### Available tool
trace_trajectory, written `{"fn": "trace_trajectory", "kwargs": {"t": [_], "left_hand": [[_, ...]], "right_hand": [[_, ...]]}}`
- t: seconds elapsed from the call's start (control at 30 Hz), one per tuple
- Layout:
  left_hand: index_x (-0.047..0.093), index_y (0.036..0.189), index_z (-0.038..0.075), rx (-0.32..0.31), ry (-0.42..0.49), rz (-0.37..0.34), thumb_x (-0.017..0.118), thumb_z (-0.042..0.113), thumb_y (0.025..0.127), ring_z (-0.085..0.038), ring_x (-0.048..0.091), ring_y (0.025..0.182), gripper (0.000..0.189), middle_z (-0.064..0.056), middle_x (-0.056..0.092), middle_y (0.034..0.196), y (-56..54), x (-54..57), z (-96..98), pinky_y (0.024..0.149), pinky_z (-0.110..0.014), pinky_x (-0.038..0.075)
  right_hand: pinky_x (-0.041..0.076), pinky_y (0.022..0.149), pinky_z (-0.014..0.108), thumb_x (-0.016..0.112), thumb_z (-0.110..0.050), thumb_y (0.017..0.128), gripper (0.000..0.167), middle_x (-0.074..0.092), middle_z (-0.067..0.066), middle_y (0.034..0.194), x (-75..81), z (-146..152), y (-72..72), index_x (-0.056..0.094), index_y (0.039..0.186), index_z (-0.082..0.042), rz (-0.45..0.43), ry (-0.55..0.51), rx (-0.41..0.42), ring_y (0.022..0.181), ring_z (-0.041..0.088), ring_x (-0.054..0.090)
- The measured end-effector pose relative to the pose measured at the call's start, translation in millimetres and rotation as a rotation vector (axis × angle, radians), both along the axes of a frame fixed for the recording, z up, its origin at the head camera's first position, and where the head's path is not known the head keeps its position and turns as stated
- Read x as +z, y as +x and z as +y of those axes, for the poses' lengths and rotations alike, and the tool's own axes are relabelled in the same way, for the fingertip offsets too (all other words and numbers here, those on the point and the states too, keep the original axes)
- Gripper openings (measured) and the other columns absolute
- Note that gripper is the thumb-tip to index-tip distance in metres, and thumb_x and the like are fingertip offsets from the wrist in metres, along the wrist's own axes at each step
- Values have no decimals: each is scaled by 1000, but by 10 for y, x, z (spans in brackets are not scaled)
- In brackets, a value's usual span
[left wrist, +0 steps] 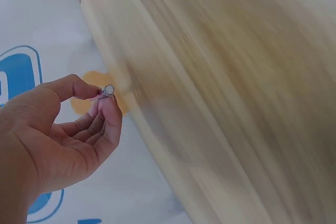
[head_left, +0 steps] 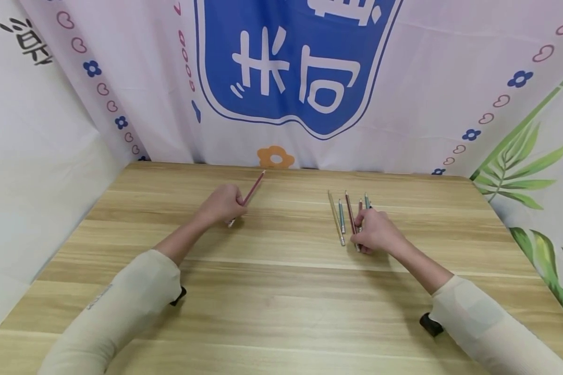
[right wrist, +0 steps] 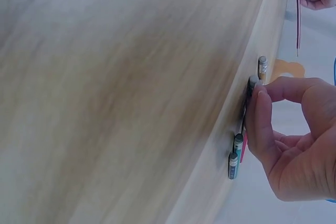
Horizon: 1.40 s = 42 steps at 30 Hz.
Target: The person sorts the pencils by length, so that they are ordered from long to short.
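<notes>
"Fingers of the left hand (head_left: 222, 203), are they spread?"

"No, they pinch one pink pencil (head_left: 253, 189), with its tip toward the curtain (head_left: 403, 135)."

"And the right hand (head_left: 377, 229)?"

"Its thumb and finger pinch one dark red pencil (head_left: 350, 208) near the eraser end. To the left of it, a blue-green pencil (head_left: 341, 216) and a gold pencil (head_left: 335, 216) lie on the table (head_left: 262, 302). More pencils (head_left: 367, 200) are partly hidden by this hand."
</notes>
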<state>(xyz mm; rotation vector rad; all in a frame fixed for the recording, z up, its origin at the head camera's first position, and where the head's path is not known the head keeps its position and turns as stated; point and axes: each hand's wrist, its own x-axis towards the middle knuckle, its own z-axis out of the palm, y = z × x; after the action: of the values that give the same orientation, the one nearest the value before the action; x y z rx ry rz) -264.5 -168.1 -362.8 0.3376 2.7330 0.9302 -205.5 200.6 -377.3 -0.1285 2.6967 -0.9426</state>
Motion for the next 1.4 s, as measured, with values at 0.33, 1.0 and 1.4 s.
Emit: {"fn": "trace_trajectory", "kwargs": {"t": [0.33,1.0,1.4], "left_hand": [[64,83,-3,34,-43,56,70,3,88,-12,55,55,9,-7,62,69,-3,-9,-303,47,-20,46],[65,83,-6,56,-69,59,70,2,89,-13,56,56,12,-10,63,69,46,-1,-681,49,-22,49],[63,94,-13,93,-49,-1,71,-2,88,-13,61,58,15,-17,67,79,79,-21,-995,52,-25,56]], "right_hand": [[61,50,27,69,0,88,25,67,13,71,0,-6,-22,60,109,9,-21,4,0,52,15,65],[60,49,26,65,2,90,43,66,10,67,-5,2,-6,51,129,16,21,-51,22,50,14,64],[61,51,29,64,1,90,48,68,13,76,5,-11,2,47,133,16,31,-121,20,53,14,63]]}}
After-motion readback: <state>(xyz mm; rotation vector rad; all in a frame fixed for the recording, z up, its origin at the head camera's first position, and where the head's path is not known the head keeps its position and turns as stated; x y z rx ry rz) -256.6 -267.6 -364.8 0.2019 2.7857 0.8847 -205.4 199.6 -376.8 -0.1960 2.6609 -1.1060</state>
